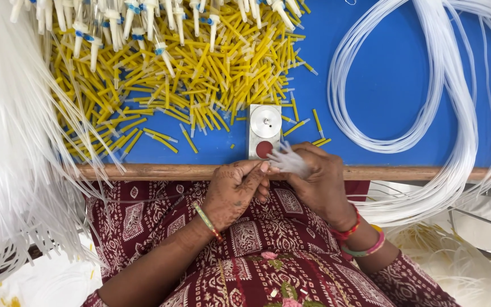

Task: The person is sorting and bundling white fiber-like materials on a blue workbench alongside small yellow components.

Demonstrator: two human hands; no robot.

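hands [277, 182] at table edge [160, 171] | tube ends [288, 161] pinched (seemingly) | lap room

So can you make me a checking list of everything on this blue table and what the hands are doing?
Surface: blue table with a wooden front edge.
Job's things: a small bunch of clear tube ends, a blurred tuft at the table edge.
Clutter: a big heap of yellow sticks; white-capped pieces along the top; a small metal block with a round disc and a red button.
Hands: right hand grips the bunch; left hand touches it with its fingertips.
Cables: loops of clear tubing on the right; a thick sheaf of cut clear tubes hanging on the left.
Surroundings: patterned maroon clothing below; bangles on both wrists.
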